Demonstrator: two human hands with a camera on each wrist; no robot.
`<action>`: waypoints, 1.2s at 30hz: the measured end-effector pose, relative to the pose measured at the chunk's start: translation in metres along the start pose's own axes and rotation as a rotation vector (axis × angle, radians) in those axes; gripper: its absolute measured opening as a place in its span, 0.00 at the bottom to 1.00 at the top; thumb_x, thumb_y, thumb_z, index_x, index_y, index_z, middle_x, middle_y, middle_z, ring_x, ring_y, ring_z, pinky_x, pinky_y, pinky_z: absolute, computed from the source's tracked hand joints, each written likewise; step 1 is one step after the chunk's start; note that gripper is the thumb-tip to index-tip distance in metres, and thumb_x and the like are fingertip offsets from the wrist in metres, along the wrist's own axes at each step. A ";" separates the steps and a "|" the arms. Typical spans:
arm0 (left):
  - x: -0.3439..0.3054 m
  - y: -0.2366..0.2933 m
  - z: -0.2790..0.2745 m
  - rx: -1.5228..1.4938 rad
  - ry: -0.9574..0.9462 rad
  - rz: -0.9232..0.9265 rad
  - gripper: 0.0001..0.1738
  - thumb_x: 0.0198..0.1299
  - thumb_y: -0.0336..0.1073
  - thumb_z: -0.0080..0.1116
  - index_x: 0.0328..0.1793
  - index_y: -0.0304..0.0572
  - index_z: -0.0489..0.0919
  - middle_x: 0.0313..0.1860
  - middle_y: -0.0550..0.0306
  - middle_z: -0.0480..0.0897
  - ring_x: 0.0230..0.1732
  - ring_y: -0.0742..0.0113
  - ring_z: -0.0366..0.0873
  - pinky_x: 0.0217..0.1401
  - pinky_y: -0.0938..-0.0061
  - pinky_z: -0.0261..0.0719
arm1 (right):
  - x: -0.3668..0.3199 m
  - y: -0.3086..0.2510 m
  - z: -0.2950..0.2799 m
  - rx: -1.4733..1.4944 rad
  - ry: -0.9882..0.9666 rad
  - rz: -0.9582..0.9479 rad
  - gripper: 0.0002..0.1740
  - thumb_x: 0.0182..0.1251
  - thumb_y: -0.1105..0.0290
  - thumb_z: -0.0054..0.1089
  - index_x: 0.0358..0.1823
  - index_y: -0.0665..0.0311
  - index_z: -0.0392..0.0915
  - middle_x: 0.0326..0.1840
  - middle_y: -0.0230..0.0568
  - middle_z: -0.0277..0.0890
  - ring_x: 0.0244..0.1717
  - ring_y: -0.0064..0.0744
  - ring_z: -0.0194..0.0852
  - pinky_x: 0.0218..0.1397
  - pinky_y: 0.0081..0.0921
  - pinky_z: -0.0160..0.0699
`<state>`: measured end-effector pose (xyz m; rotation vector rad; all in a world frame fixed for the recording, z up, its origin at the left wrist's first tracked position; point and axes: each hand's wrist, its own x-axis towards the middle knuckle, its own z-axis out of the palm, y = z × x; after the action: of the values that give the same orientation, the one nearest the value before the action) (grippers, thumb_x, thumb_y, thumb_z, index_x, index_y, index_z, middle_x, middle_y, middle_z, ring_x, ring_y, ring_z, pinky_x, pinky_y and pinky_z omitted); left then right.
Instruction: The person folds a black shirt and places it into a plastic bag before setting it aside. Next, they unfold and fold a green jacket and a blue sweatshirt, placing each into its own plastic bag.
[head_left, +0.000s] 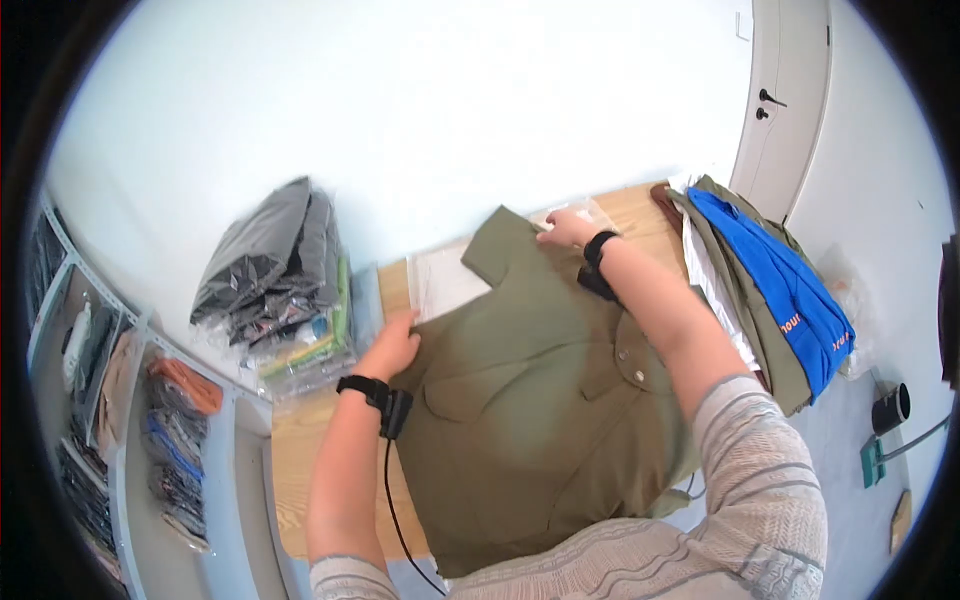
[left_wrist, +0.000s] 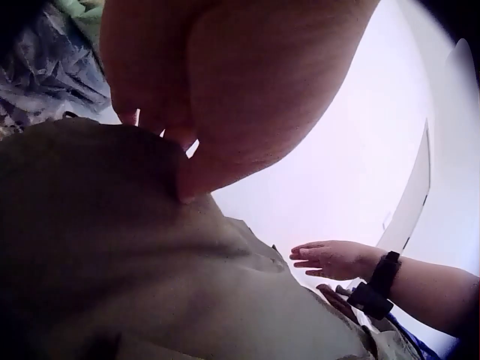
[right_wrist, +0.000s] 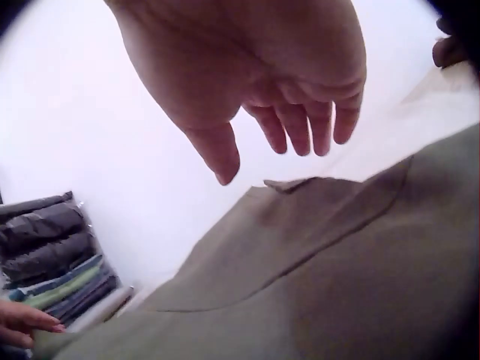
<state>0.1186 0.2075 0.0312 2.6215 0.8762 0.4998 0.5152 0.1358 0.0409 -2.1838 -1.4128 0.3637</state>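
Garment (head_left: 510,390) lies pinched by left hand (head_left: 393,348), right hand (head_left: 570,229) hovering nearby.

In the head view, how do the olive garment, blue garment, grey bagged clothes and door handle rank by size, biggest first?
1. Olive garment
2. Grey bagged clothes and blue garment: too alike to rank
3. Door handle, though farther away

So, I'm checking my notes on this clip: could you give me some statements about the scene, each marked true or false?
1. The left hand pinches the olive garment. True.
2. The right hand grips the olive garment too. False: the right hand holds nothing.
3. The door handle is black. True.
4. In the head view, the grey bagged clothes are right of the olive garment. False: the grey bagged clothes are to its left.
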 end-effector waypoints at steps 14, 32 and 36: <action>-0.017 0.036 -0.042 0.227 0.088 -0.020 0.11 0.53 0.35 0.61 0.41 0.39 0.82 0.38 0.43 0.81 0.42 0.42 0.77 0.44 0.55 0.75 | -0.041 -0.024 -0.058 0.985 0.092 -0.009 0.18 0.61 0.63 0.65 0.48 0.67 0.78 0.40 0.40 0.81 0.39 0.31 0.79 0.42 0.31 0.80; -0.174 0.071 -0.047 -0.100 -0.294 0.055 0.36 0.48 0.31 0.67 0.67 0.50 0.70 0.73 0.49 0.62 0.73 0.49 0.57 0.74 0.61 0.58 | -0.340 -0.001 -0.057 0.399 -0.413 0.212 0.26 0.65 0.56 0.61 0.51 0.74 0.74 0.49 0.38 0.78 0.48 0.23 0.72 0.53 0.22 0.71; -0.175 0.051 -0.020 -0.029 -0.331 0.087 0.36 0.49 0.30 0.67 0.68 0.50 0.69 0.73 0.48 0.60 0.73 0.46 0.55 0.74 0.60 0.58 | -0.331 0.007 -0.033 0.755 -0.106 0.096 0.15 0.71 0.65 0.53 0.49 0.72 0.74 0.44 0.34 0.79 0.46 0.21 0.71 0.49 0.24 0.71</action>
<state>0.0046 0.0640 0.0313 2.6190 0.6463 0.0915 0.3967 -0.1745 0.0478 -1.6182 -0.9887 0.8936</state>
